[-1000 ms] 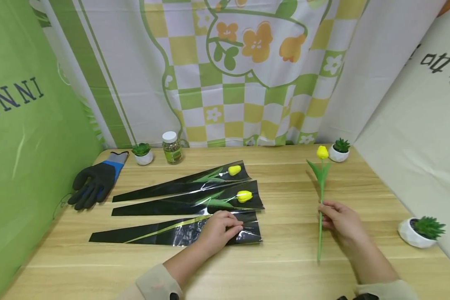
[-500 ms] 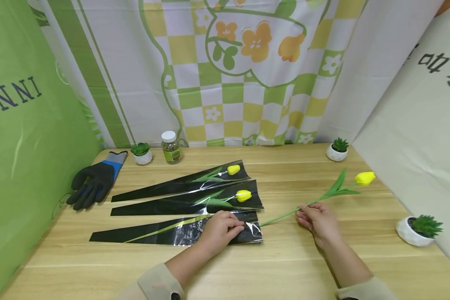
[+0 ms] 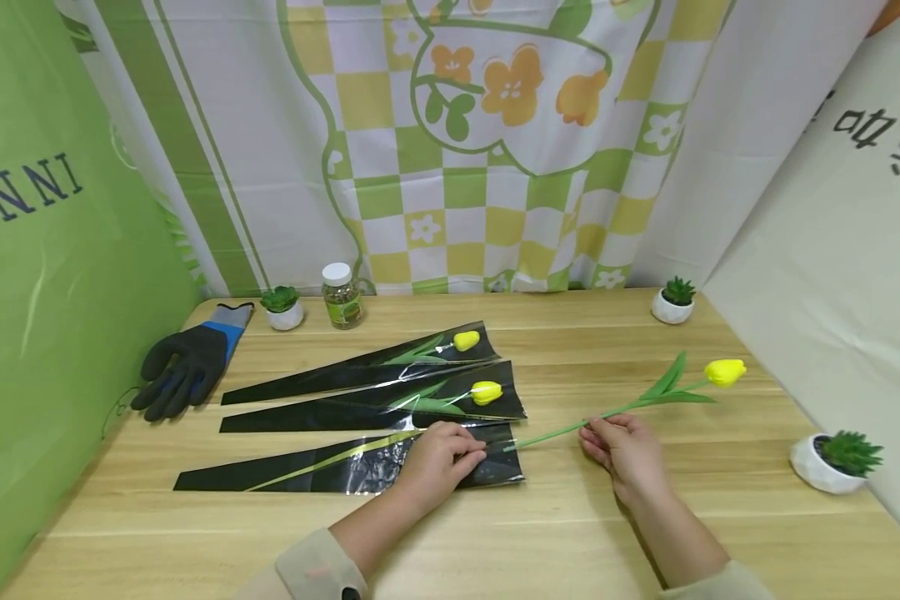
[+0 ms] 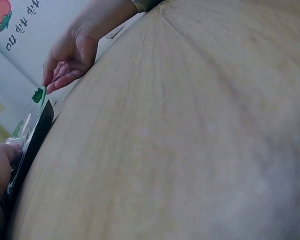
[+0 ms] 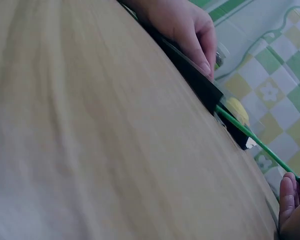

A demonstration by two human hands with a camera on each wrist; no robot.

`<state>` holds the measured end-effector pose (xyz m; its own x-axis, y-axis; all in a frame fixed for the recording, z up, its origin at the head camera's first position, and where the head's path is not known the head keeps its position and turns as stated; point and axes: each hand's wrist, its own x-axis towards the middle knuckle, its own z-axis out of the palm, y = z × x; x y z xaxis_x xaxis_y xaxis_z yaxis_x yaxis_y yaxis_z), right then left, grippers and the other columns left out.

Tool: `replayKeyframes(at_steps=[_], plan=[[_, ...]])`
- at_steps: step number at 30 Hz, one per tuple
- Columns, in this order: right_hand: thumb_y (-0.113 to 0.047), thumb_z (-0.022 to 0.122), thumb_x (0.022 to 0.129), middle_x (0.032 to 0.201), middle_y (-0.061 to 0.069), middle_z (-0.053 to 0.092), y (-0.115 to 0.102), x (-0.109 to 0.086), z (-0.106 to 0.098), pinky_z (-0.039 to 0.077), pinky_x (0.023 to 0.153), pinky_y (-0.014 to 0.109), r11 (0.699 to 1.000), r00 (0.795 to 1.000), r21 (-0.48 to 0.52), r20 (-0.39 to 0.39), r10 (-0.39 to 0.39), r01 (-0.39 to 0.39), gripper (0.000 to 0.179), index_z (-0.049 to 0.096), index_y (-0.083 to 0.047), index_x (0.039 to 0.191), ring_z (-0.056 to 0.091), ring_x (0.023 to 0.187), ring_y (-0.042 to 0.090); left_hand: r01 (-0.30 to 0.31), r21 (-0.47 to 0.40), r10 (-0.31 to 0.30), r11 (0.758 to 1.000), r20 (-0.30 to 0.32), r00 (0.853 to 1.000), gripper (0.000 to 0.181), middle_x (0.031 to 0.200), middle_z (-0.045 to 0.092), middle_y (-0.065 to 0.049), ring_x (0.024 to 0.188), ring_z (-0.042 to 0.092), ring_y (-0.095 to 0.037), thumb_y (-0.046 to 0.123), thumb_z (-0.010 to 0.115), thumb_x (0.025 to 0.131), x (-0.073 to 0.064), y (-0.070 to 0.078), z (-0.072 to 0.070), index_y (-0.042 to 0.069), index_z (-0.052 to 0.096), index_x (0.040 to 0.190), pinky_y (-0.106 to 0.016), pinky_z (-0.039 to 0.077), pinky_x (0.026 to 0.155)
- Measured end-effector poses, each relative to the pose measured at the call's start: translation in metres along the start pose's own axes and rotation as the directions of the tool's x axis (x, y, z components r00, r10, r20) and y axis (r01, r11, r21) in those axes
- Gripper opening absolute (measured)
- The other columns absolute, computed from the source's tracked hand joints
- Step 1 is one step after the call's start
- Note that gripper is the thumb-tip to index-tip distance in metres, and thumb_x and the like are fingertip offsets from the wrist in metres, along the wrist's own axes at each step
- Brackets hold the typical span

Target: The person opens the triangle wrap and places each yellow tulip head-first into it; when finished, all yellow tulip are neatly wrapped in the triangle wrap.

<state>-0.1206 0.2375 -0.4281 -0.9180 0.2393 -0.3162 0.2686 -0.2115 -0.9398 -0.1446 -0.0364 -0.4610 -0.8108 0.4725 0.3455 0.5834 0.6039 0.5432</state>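
Observation:
In the head view my right hand (image 3: 626,457) pinches the green stem of a yellow artificial tulip (image 3: 724,372), its bloom pointing right. The stem's lower end lies inside the wide mouth of the nearest black flower sleeve (image 3: 292,468), which has a clear front and a gold stripe. My left hand (image 3: 441,460) rests over that sleeve, thumb and fingertips pinching its clear film near the mouth. From the right wrist, the stem (image 5: 262,144) runs straight from the sleeve's opening to my right fingers. The left wrist view shows my right hand (image 4: 72,62) beyond the sleeve's edge.
Two more black sleeves (image 3: 277,420) lie behind, each with a yellow tulip (image 3: 486,392) inside. A dark work glove (image 3: 191,367) lies at the left. Along the back stand a lidded jar (image 3: 342,298) and small potted succulents (image 3: 672,302); another succulent (image 3: 832,463) stands at right.
My right hand has moved left and swung the tulip from upright to nearly level, its bloom to the right. The stem end has entered the sleeve's mouth. My left hand has stayed in place.

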Motion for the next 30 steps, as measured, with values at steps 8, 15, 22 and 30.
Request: replayKeyframes(at_steps=[8, 15, 22, 30], plan=[[-0.002, 0.053, 0.098, 0.082, -0.006, 0.067, 0.010, -0.006, 0.025, 0.058, 0.073, 0.017, 1.000, 1.000, -0.019, 0.019, -0.001, 0.001, 0.019, 0.041, 0.002, 0.111, 0.069, 0.075, 0.002, 0.004, -0.024, -0.004, 1.000, -0.012, 1.000, 0.015, 0.096, 0.071, 0.002, 0.094, 0.062, -0.015, 0.021, 0.071, 0.090, 0.000, 0.000, 0.000, 0.012, 0.079, 0.099, -0.030, 0.054, 0.084], [0.000, 0.056, 0.097, 0.080, -0.004, 0.068, 0.015, -0.012, 0.045, 0.058, 0.069, 0.018, 1.000, 1.000, -0.014, 0.022, 0.005, -0.005, 0.020, 0.042, 0.006, 0.111, 0.069, 0.073, 0.003, -0.003, -0.029, 0.002, 1.000, -0.018, 1.000, 0.014, 0.095, 0.071, 0.002, 0.093, 0.062, -0.015, 0.020, 0.071, 0.090, 0.000, 0.001, 0.001, 0.012, 0.079, 0.099, -0.029, 0.054, 0.083], [0.002, 0.057, 0.095, 0.077, -0.003, 0.069, 0.019, -0.015, 0.060, 0.058, 0.069, 0.019, 1.000, 1.000, 0.005, 0.027, 0.007, -0.008, 0.022, 0.043, 0.008, 0.111, 0.069, 0.071, 0.004, -0.018, -0.025, 0.017, 1.000, -0.033, 0.999, 0.014, 0.094, 0.071, 0.002, 0.092, 0.062, -0.015, 0.019, 0.072, 0.089, 0.001, 0.001, 0.001, 0.011, 0.079, 0.097, -0.029, 0.054, 0.082], [0.003, 0.057, 0.095, 0.078, -0.001, 0.068, 0.023, -0.017, 0.070, 0.058, 0.067, 0.019, 1.000, 0.999, 0.014, 0.042, 0.017, -0.018, 0.022, 0.043, 0.009, 0.110, 0.069, 0.071, 0.005, -0.022, -0.016, 0.022, 1.000, -0.040, 0.999, 0.014, 0.094, 0.071, 0.002, 0.092, 0.062, -0.016, 0.020, 0.072, 0.089, 0.001, 0.000, 0.001, 0.012, 0.079, 0.098, -0.029, 0.053, 0.083]])
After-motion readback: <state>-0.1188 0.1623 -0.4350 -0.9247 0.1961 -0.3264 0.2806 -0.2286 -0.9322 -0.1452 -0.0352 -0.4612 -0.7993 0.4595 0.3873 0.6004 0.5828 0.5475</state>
